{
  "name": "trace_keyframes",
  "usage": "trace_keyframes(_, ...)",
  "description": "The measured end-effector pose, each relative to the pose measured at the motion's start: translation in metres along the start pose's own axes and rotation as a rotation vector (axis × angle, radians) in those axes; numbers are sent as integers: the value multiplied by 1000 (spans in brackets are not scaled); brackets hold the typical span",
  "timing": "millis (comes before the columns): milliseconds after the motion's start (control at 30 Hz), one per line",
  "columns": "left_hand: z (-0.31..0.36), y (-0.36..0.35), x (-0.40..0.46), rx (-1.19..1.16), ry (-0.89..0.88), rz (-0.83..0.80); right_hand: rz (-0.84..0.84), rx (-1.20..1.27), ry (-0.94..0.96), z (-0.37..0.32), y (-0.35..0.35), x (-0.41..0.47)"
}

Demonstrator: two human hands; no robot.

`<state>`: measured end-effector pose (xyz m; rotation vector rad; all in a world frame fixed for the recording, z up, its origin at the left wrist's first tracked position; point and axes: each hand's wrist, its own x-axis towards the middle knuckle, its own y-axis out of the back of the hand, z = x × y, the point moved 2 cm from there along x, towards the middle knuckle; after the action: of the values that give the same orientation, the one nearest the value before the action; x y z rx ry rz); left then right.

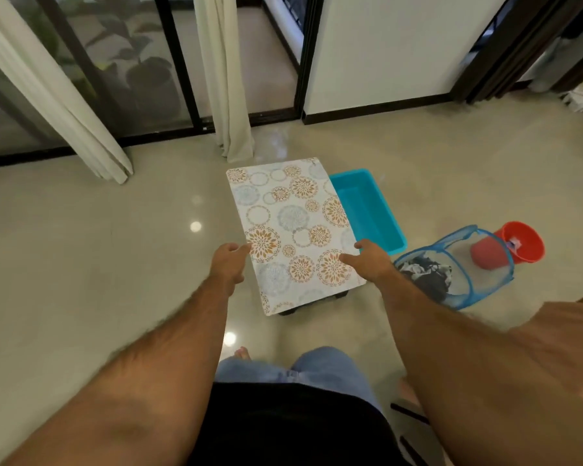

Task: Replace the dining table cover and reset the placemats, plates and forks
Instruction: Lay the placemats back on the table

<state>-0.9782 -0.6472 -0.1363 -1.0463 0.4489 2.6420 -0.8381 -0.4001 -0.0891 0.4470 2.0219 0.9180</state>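
Note:
A small low table stands on the floor under a white cover [290, 223] printed with orange and blue flower circles. Dark legs show under its near edge. My left hand [228, 264] hovers by the cover's left edge, fingers loosely curled, holding nothing. My right hand [367, 260] reaches over the cover's near right side with relaxed fingers; whether it touches the cover is unclear. No placemats, plates or forks are in view.
A blue plastic tub [384, 230] sits against the table's right side. Further right are a blue mesh laundry basket [451, 270] with dark clothes and a tipped red bucket [515, 247]. Curtains [229, 95] and glass doors lie behind.

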Motion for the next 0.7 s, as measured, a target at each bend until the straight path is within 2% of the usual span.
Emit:
trace_keyframes(333, -12, -37, 92, -105, 172, 168, -86, 57, -27, -3, 10, 151)
trace_keyframes(500, -18, -66, 125, -89, 180, 218, -165, 209, -74, -5, 3, 208)
trace_keyframes(700, -20, -83, 132, -77, 179, 341, -280, 364, -159, -4, -10, 235)
